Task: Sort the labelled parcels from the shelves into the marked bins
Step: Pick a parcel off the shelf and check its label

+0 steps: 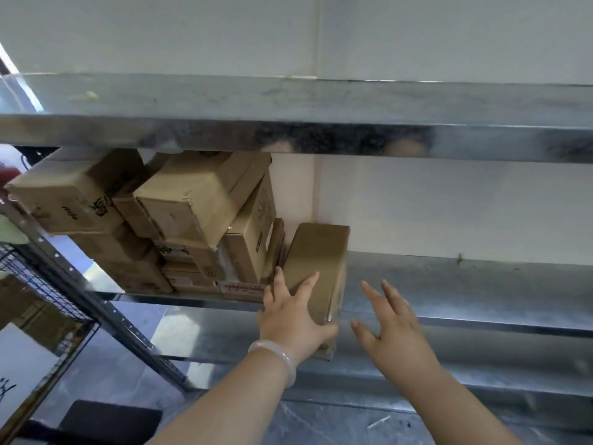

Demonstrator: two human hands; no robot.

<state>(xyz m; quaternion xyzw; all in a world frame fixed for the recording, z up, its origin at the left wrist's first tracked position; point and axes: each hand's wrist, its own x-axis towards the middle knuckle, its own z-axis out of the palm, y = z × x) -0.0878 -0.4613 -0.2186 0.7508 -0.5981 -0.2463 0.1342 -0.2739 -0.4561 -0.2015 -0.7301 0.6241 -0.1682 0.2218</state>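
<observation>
Left hand (292, 316) grips the near end of a parcel (317, 258), thumb round its front corner. Right hand (394, 329) is spread flat just beside it, holding nothing. Stacked cartons (199, 213) crowd the parcel's left side, tight under the upper shelf (288, 104). Wire basket (48, 293) far left, contents unclear. Parcel is plain brown cardboard, long and narrow, on the middle shelf (465, 284), near end overhanging the front edge.

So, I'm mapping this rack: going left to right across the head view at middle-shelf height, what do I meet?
A black wire basket → stacked brown cardboard boxes → long brown cardboard parcel → right hand.
</observation>
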